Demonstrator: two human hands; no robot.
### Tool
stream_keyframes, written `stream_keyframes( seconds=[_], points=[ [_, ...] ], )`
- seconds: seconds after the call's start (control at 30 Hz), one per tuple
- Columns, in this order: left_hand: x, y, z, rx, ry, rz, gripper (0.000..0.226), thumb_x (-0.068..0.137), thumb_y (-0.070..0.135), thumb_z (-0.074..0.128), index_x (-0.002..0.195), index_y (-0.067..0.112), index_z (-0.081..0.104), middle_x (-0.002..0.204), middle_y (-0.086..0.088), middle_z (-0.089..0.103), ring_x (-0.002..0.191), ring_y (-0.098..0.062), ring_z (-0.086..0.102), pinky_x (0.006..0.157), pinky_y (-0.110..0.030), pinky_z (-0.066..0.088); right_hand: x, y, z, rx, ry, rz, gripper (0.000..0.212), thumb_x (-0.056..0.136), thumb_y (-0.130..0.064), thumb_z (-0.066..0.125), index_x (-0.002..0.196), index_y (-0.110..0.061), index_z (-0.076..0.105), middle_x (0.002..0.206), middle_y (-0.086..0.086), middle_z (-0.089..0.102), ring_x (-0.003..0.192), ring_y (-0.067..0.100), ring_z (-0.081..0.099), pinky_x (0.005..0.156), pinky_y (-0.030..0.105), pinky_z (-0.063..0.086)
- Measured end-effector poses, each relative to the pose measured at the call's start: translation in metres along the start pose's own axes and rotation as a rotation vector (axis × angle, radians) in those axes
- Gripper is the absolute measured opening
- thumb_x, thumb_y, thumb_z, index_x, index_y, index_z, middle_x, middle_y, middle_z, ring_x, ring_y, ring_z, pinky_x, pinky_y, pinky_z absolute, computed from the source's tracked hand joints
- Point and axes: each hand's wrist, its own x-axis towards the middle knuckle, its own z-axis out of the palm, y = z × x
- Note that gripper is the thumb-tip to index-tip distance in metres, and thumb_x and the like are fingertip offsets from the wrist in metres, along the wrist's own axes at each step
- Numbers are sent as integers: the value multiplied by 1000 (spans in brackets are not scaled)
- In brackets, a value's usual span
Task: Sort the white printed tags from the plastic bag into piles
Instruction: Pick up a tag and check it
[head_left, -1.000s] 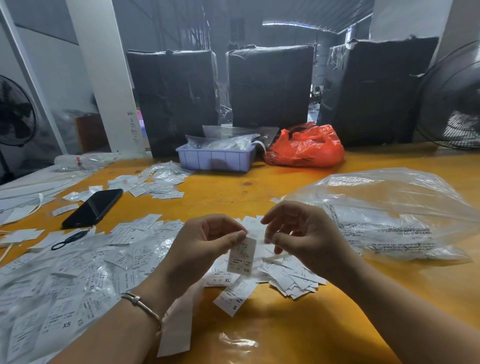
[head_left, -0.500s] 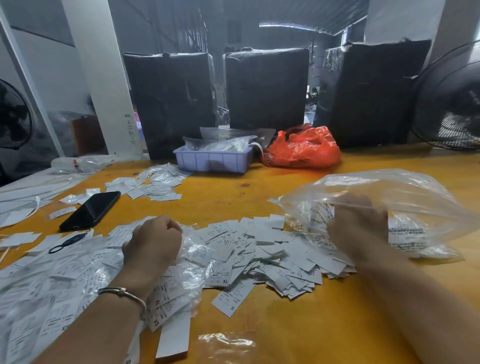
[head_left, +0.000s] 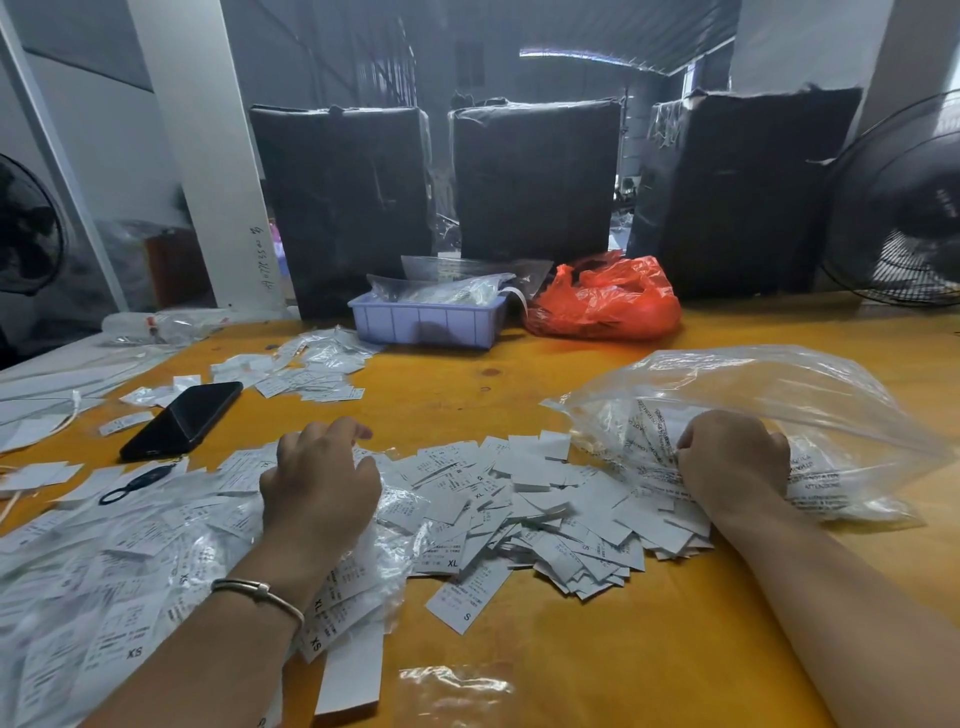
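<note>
Tags (head_left: 545, 499) lie loose mid-table, between both hands, more inside the plastic bag (head_left: 753, 415) at right. Head view: right hand (head_left: 732, 457) is in the bag mouth, fingers curled, prob. round a bunch of tags, can't tell for sure. Left hand (head_left: 319, 478) rests curled on the left pile, grip unclear. Best pull small bunches, w/o scattering.

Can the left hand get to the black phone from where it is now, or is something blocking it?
Probably yes. The left hand rests on the tags, and the black phone lies face up just beyond it to the left on the table. Only loose tags and a small black loop lie between; nothing stands in the way.
</note>
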Motion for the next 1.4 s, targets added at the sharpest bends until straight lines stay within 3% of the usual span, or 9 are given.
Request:
stream_keyframes(
  seconds=[0.27, 0.4, 0.53, 0.63, 0.8, 0.87, 1.03, 1.13, 1.4],
  points=[
    [-8, 10, 4, -222, 13, 206, 28, 90, 23, 61, 118, 26, 59, 114, 7, 58, 114, -16, 44, 86, -28, 34, -15, -14, -13, 399, 350, -112, 14, 86, -13, 64, 83, 0, 68, 88, 19, 65, 83, 31, 57, 70, 36, 46],
    [-13, 19, 2, -418, -147, 364, 31, 88, 33, 66, 117, 38, 57, 112, 31, 48, 118, -6, 44, 95, -29, 40, -43, -40, -32, 1085, -158, -240, 6, 76, -11, 76, 72, -16, 75, 68, 2, 70, 57, 6, 58, 58, 22, 43],
    [-20, 27, -1, -598, -403, 454, 53, 79, 55, 67, 129, 46, 53, 127, 39, 46, 122, 15, 42, 92, -12, 40, -56, -54, -42, 1404, -764, -216, 25, 56, -24, 80, 79, -12, 78, 70, 2, 70, 58, 8, 51, 55, 21, 39],
    [-25, 32, -4, -651, -559, 472, 60, 75, 55, 70, 131, 44, 52, 122, 29, 61, 116, 12, 52, 89, -9, 47, -60, -56, -37, 1485, -938, -186, 21, 59, -17, 78, 78, -8, 78, 67, 3, 68, 56, 9, 54, 53, 18, 43],
    [-30, 37, -7, -779, -624, 391, 20, 79, 15, 76, 99, 14, 73, 86, -5, 76, 84, -17, 72, 82, -25, 57, -58, -55, -32, 1590, -1011, -160, 18, 62, -13, 75, 78, -8, 78, 70, 6, 69, 57, 10, 58, 54, 18, 48],
    [-31, 37, -7, -790, -591, 380, 7, 82, 4, 72, 89, 5, 74, 78, -9, 74, 75, -16, 71, 73, -21, 56, -58, -54, -34, 1574, -949, -205, 17, 66, -12, 75, 83, -8, 78, 75, 8, 71, 60, 11, 59, 55, 18, 49],
    [-28, 33, -7, -802, -460, 292, 6, 83, 7, 73, 78, 10, 74, 73, -6, 71, 68, -8, 63, 66, -17, 51, -49, -44, -31, 964, -311, -508, 25, 78, 2, 66, 87, -19, 76, 80, -3, 72, 72, 12, 63, 64, 25, 51],
    [-26, 31, -7, -836, -427, 208, 6, 81, 10, 74, 75, 10, 72, 74, -2, 73, 68, -5, 64, 62, -12, 49, -48, -41, -27, 719, -369, -629, 25, 74, -8, 71, 92, -24, 74, 92, -12, 66, 84, 6, 57, 67, 19, 45],
    [-23, 31, -10, -944, -481, 65, 17, 78, -5, 71, 88, 6, 62, 79, -7, 75, 67, -13, 69, 61, -21, 50, -49, -46, -20, 553, -295, -715, 3, 80, -23, 74, 82, -22, 76, 86, -10, 64, 81, 9, 56, 77, 37, 50]
  ],
)
